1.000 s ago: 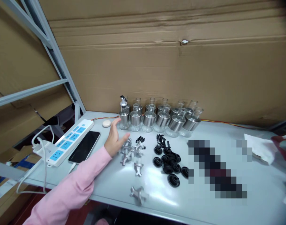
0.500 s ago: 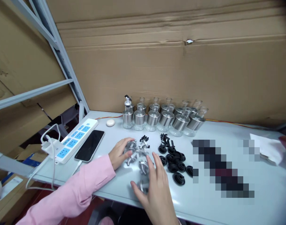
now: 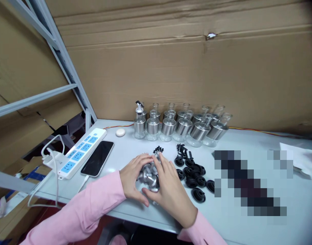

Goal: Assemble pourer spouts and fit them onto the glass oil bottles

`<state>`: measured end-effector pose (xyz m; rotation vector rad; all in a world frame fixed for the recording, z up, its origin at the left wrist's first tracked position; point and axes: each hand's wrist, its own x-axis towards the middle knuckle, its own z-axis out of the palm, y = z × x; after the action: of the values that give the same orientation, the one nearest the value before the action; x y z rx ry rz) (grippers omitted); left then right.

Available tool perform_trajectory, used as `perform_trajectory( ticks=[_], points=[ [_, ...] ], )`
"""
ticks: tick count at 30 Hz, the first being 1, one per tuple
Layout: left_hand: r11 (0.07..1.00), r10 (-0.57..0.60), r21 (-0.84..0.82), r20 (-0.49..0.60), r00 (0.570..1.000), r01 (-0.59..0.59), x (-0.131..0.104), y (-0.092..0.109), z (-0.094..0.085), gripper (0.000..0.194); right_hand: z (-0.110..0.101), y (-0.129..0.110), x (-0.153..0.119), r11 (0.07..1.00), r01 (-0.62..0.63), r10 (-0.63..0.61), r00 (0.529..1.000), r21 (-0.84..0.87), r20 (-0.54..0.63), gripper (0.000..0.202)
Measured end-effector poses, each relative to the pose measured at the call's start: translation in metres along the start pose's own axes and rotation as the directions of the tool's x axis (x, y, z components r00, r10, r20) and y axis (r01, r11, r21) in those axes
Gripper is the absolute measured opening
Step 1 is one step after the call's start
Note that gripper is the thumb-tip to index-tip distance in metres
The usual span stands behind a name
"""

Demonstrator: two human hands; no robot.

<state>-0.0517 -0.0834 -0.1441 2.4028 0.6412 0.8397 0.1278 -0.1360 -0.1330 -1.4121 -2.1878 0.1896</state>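
My left hand (image 3: pixel 135 177) and my right hand (image 3: pixel 168 183) are cupped around a pile of silvery and clear parts (image 3: pixel 149 176) on the grey table. Their fingertips nearly meet at the far side, and the thumbs come close together at the near side. Both hands touch the pile's edges, with fingers curved around it. Small black-tipped pieces (image 3: pixel 158 149) lie just beyond the fingertips. To the right of my right hand are several black round caps (image 3: pixel 198 195) and small black levers (image 3: pixel 181 149).
Glass bottles with metal bands (image 3: pixel 168 126) stand in two rows at the back; one has a spout (image 3: pixel 139 107). On the left are a power strip (image 3: pixel 79 154), a phone (image 3: pixel 98 159) and a white oval object (image 3: pixel 120 132). White paper (image 3: pixel 299 160) lies at the right.
My right hand has moved up and left, and the silvery parts are now gathered more tightly between both hands. My left hand has come slightly right and lower. The view has shifted a little.
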Motion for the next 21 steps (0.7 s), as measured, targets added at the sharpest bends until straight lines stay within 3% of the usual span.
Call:
perform_trajectory(
  ticks=[7,10,14,18,21],
  points=[
    [0.993,0.094,0.073,-0.041,0.995,-0.091,0.000,-0.003,0.004,0.119,0.000,-0.007,-0.003,0.995,0.019,-0.017,1.000,0.095,-0.021,0.069],
    [0.991,0.104,0.086,-0.026,0.994,-0.101,0.000,-0.003,0.004,0.123,0.002,-0.004,-0.001,0.998,0.057,-0.056,0.998,0.033,-0.040,0.078],
    [0.985,0.048,0.166,0.003,0.999,-0.048,-0.003,-0.003,0.005,0.123,0.002,-0.001,0.008,0.998,0.057,-0.056,0.997,-0.013,0.062,0.092],
    [0.976,0.061,0.214,-0.038,0.997,-0.052,-0.006,-0.009,0.010,0.124,-0.004,-0.003,0.017,0.998,0.049,-0.044,0.989,-0.032,0.139,0.090],
    [0.973,0.045,0.227,-0.042,0.998,-0.034,-0.006,-0.011,0.012,0.124,-0.007,-0.006,0.018,0.999,0.047,-0.046,0.995,-0.016,0.093,0.084]
  ],
)
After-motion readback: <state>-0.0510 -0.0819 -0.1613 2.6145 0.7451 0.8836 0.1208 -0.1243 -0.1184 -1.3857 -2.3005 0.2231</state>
